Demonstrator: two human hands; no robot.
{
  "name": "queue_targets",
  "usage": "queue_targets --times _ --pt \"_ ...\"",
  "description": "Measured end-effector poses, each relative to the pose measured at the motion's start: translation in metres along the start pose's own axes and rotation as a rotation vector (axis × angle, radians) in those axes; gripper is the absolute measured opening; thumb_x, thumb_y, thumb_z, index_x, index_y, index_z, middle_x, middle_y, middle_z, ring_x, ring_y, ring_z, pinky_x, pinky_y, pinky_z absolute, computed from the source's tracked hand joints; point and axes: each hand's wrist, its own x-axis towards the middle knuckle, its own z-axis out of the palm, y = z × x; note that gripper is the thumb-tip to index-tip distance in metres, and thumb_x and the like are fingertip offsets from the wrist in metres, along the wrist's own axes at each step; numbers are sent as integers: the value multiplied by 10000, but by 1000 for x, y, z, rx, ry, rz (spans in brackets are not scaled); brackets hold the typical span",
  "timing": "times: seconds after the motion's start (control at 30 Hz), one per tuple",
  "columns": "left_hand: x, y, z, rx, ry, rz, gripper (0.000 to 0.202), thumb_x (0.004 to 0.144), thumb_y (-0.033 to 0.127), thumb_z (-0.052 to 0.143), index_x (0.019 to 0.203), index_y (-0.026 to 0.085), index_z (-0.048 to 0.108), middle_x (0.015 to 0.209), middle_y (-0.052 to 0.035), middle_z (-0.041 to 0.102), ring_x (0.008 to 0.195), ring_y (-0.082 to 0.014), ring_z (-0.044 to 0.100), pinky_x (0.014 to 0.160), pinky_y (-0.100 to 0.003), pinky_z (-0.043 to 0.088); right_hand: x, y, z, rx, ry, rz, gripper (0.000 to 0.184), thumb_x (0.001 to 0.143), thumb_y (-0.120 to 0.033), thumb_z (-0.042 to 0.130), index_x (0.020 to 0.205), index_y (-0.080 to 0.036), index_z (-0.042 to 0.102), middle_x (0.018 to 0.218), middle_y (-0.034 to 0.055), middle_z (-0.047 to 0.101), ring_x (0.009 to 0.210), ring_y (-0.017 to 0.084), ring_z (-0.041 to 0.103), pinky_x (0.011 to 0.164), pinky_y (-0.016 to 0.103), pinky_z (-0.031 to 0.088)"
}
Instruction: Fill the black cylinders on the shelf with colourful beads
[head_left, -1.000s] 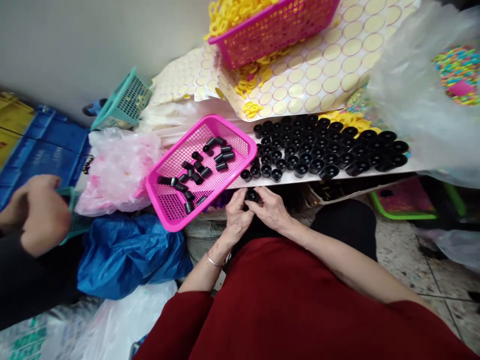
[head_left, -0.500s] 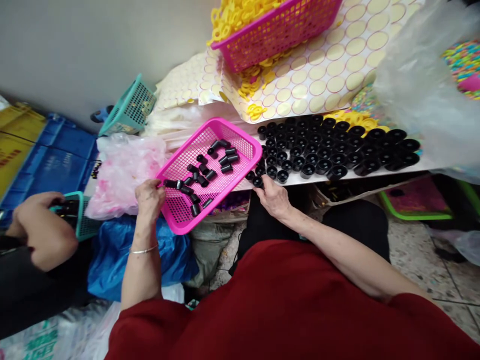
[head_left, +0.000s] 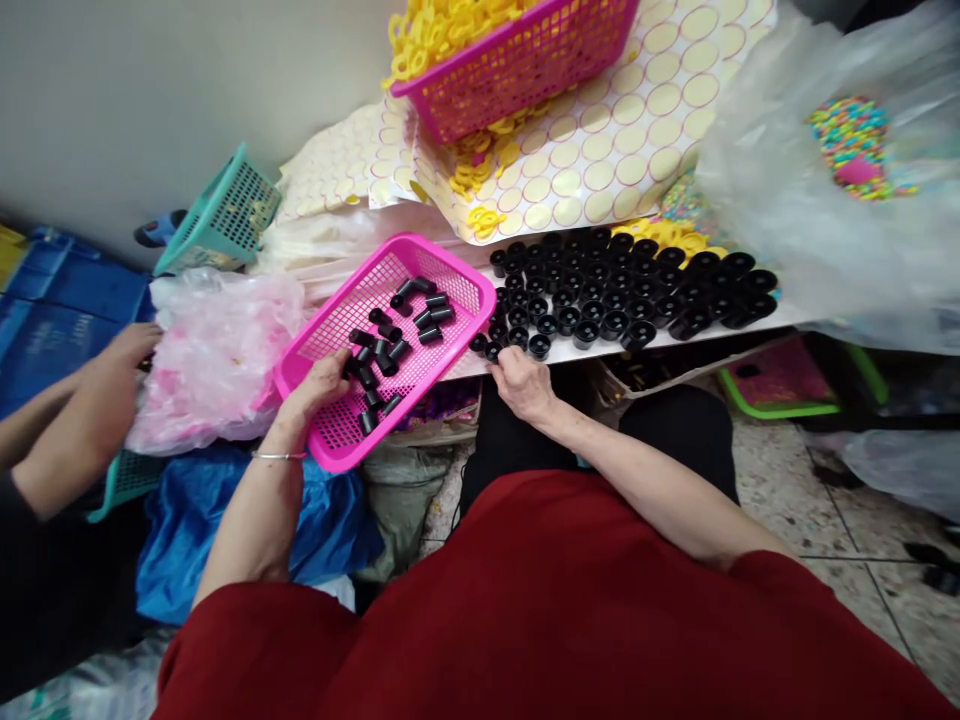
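The left hand [head_left: 321, 388] reaches into the shallow pink plastic mesh basket [head_left: 330, 325], its fingers curled down onto the loose short black plastic tubes [head_left: 390, 335] lying there; whether it pinches one of them cannot be told. The tubes are small, glossy, open-ended cylinders, scattered flat on the mesh in a loose band that runs along the basket's length, their long axes pointing in mixed directions, many slanting up toward the right. The basket itself is rectangular, tilted, with its long axis running from the lower left, over the lap, up to the right, where its far corner touches the white board [head_left: 675, 345]. The right hand [head_left: 521, 382] rests at the near edge of that board, its fingers bent together at the nearest black round plastic cap [head_left: 492, 350]; the grip is too small to judge. More black caps [head_left: 622, 290] stand upright, open side up, in close rows that stretch to the right along the board. Beside the basket's left lies a crumpled pink plastic bag [head_left: 217, 355], touched by another person's hand [head_left: 105, 395].
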Motion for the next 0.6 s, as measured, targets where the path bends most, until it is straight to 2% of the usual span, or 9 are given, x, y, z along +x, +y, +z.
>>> queue_targets --times 0.1,0.27,0.33,0.4,0.5,0.6 --pt "2 -1 -2 -135 -25 -31 405 669 242 657 1056 123 644 836 -11 668 805 -197 587 757 -294 465 -4 5 3 38 34 -56 255 981 -291 430 892 -138 614 863 88 617 674 154 534 568 259 316" --pt "11 -6 -3 -211 155 -83 457 695 255 679 1123 100 650 877 -20 700 824 -187 594 788 -301 470 -12 11 3 91 66 -95 271 1001 -278 394 882 -137 593 843 90 584 711 170 538 607 264 386" --pt "22 -4 -2 -214 213 -100 376 662 298 725 999 133 704 771 6 698 773 -187 587 733 -286 452 -14 11 0 97 35 -118 256 999 -274 406 884 -135 587 853 99 589 756 182 563 635 269 412" --pt "36 0 0 -148 224 -136 261 615 347 768 811 180 729 595 38 643 661 -174 555 641 -260 403 -16 10 -4 102 -8 -134 221 990 -280 444 885 -139 577 868 100 593 776 179 576 645 266 422" --pt "56 11 2 28 134 -162 154 604 360 754 604 224 681 418 54 524 513 -151 469 552 -244 317 -19 11 -9 100 -51 -157 181 976 -285 487 878 -152 560 866 83 590 731 157 564 606 253 409" --pt "64 18 0 116 60 -165 231 581 393 737 485 235 600 363 52 478 448 -147 433 501 -238 285 -25 14 -17 91 -28 -202 191 973 -289 492 845 -158 550 837 69 583 700 146 545 571 248 392"
